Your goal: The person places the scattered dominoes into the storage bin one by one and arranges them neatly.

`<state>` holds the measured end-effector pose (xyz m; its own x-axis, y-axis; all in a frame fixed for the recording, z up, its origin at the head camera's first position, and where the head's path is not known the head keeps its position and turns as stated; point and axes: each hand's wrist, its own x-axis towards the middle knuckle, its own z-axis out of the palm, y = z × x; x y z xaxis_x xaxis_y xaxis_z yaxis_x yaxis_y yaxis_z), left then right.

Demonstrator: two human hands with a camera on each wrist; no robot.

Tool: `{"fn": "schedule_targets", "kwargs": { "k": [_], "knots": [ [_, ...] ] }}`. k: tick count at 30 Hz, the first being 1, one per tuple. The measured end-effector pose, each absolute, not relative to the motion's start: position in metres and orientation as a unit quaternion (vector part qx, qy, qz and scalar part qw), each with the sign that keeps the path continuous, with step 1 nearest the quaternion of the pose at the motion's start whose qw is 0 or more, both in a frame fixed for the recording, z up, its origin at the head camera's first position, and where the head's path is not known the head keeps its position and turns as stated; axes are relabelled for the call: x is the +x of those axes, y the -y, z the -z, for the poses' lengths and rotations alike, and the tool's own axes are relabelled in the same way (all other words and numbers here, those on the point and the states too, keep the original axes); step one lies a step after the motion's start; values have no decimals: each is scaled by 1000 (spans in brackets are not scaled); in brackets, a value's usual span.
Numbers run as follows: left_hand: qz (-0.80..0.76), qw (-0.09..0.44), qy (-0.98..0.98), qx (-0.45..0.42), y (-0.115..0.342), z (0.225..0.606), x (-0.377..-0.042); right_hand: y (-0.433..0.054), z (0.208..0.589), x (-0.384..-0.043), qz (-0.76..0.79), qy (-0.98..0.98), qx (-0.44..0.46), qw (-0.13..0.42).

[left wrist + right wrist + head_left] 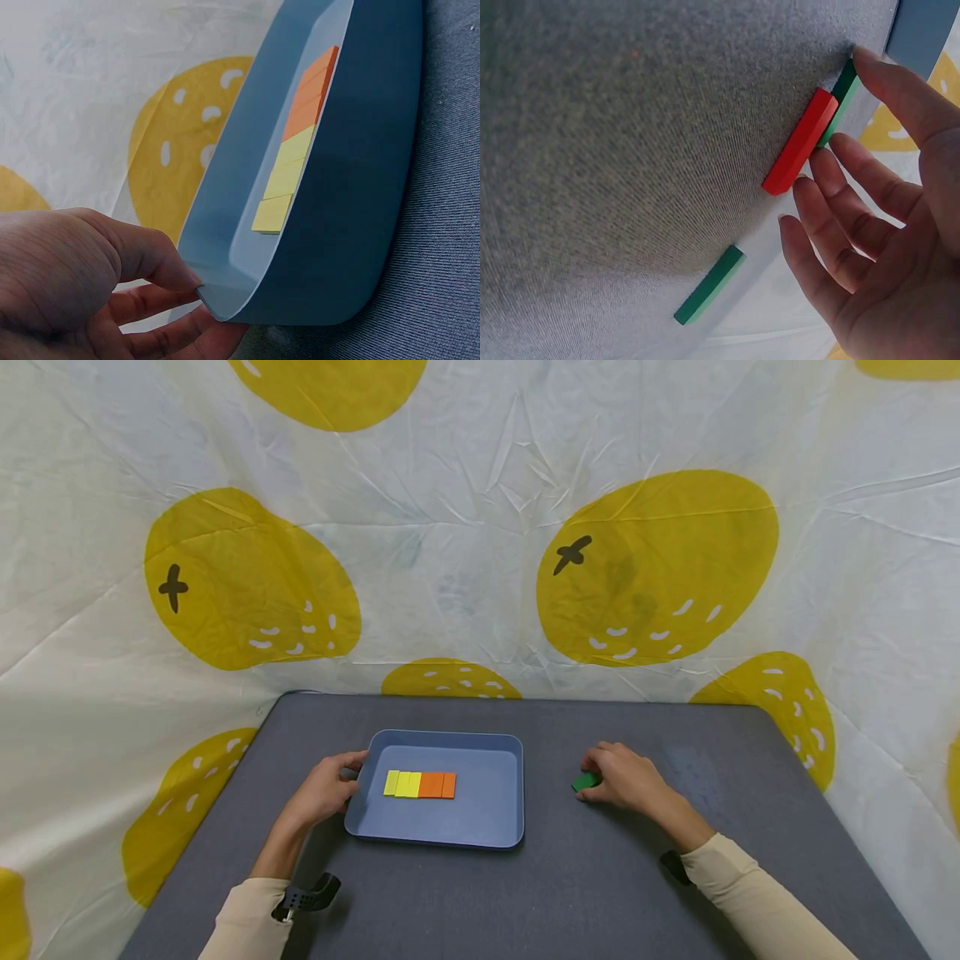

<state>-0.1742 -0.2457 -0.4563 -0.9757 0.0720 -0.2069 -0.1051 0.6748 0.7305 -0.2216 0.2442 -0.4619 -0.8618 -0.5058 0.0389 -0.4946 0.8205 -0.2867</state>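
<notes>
A blue-grey tray (487, 818) lies on the table with a row of yellow tiles (402, 784) and orange tiles (437, 785) inside. At its left end, my left hand (322, 789) pinches the rim, thumb at the edge and fingers outside, as the left wrist view shows. Right of the tray, my right hand (626, 777) pinches a green block (585, 782) between thumb and index finger, low over the table. In the right wrist view a red block (801, 142) lies against that green block, close to the other fingertips. A second green block (709, 285) lies apart from them.
The dark grey table (450, 902) ends at a back edge just behind the tray. A white cloth (450, 568) with yellow fruit prints hangs behind and beside it. Dark bands (307, 897) are worn on both wrists.
</notes>
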Motion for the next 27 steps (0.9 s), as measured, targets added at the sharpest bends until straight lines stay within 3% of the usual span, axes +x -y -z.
{"fn": "schedule_targets", "kwargs": {
  "k": [27],
  "knots": [
    [-401,104,-910,-9,245,458,-175,-250,459,-228,155,-951,-261,55]
  ]
}}
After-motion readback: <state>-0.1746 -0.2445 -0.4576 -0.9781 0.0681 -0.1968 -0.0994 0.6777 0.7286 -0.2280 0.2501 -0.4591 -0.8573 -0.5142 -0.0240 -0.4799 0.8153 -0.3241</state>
